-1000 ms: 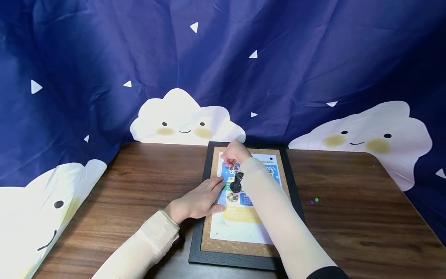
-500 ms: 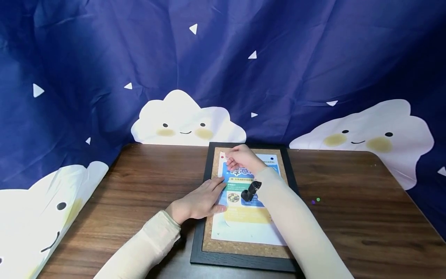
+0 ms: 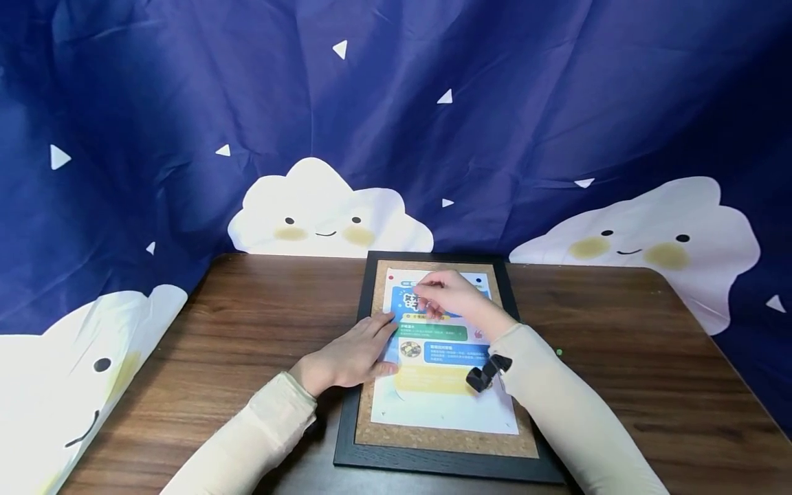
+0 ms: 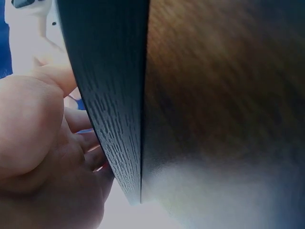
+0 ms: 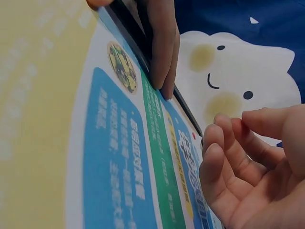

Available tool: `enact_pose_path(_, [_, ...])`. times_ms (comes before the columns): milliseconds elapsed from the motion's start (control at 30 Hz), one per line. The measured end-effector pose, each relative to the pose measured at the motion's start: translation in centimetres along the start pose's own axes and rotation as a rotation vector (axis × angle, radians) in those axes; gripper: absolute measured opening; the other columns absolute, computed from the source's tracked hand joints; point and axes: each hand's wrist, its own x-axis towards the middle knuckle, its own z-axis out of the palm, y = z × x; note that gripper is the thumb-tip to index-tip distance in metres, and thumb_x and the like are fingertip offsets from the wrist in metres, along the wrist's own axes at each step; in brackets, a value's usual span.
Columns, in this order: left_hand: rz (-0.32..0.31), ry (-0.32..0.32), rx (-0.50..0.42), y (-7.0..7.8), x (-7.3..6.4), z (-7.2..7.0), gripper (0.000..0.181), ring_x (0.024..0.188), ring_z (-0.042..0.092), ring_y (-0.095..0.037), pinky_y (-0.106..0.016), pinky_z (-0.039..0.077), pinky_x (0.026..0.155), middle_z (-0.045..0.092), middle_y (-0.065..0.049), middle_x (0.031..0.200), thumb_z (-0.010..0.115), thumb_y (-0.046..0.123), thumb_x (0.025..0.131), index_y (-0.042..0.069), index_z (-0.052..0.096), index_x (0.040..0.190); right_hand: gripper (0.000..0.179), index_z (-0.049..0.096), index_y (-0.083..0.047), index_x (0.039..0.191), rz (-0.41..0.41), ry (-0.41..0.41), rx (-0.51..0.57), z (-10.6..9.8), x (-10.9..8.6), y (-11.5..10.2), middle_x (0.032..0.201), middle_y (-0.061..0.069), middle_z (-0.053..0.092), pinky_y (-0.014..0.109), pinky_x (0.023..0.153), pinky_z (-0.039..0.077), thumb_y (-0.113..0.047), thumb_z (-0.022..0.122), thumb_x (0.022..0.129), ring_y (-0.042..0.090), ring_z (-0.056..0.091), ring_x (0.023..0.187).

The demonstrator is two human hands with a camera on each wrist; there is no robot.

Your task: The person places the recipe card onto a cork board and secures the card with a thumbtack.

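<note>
Hovering over sheet (image 3: 445,416), long axis 12–6: right hand (image 3: 454,294), loosely curled, seemingly holding nothing | left hand (image 3: 349,354) straight-fingered on sheet's 9 o'clock edge | green pin (image 3: 559,352) at right hand's 4 o'clock, right nearer

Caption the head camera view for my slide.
Left hand rests on a poster on corkboard, red pin and blue pin at its top corners; right hand hovers above.

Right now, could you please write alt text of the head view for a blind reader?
A person's left hand rests on the left edge of a poster on a black-framed corkboard; the right hand is above the poster. A red pin and a blue pin mark its top corners.
</note>
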Motion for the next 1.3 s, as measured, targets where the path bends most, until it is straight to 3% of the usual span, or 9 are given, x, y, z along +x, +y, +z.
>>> enact_pose_path(100, [-0.043,-0.041,0.006,1.1,-0.2,-1.0,0.082,0.168,0.019,-0.039,-0.053,0.02,0.137,0.021,-0.024,0.178,0.058,0.047,0.111,-0.006,0.029,0.167,0.034,0.068,0.005,0.127,-0.033,-0.01,-0.024,-0.4,-1.3,0.0,0.092,0.011,0.072,0.026,0.066,0.058,-0.024,0.06,0.113,0.019,0.067,0.071])
enact_pose_path(233, [-0.069,-0.055,0.032,1.3,-0.2,-1.1,0.081,0.168,0.02,-0.037,-0.051,0.022,0.137,0.021,-0.024,0.178,0.06,0.044,0.11,-0.006,0.03,0.167,0.036,0.067,0.007,0.127,-0.071,-0.018,-0.008,-1.0,-2.8,0.1,0.091,0.011,0.072,0.027,0.066,0.059,-0.025,0.06,0.113,0.02,0.067,0.072])
enact_pose_path(733, [-0.062,-0.051,0.044,1.4,-0.1,-1.0,0.082,0.168,0.021,-0.038,-0.052,0.023,0.136,0.021,-0.024,0.178,0.059,0.045,0.11,-0.006,0.03,0.167,0.034,0.066,0.013,0.118,-0.152,0.032,-0.005,-3.5,-8.9,2.1,0.09,0.017,0.071,0.03,0.066,0.061,-0.021,0.064,0.111,0.02,0.067,0.073])
enact_pose_path(1067, [-0.064,-0.043,0.05,1.4,-0.2,-0.9,0.081,0.168,0.021,-0.038,-0.052,0.024,0.136,0.021,-0.024,0.178,0.059,0.045,0.111,-0.006,0.03,0.167,0.037,0.062,0.014,0.126,-0.131,0.085,0.01,-5.3,-12.8,4.2,0.093,0.02,0.07,0.031,0.068,0.063,-0.02,0.063,0.111,0.02,0.067,0.075])
enact_pose_path(1300, [-0.067,-0.051,0.05,1.4,-0.2,-0.9,0.082,0.168,0.02,-0.038,-0.052,0.023,0.136,0.021,-0.024,0.178,0.059,0.045,0.111,-0.006,0.029,0.167,0.038,0.062,0.012,0.127,-0.13,0.157,0.009,-6.4,-15.2,6.2,0.09,0.016,0.068,0.033,0.066,0.062,-0.022,0.059,0.113,0.021,0.067,0.073])
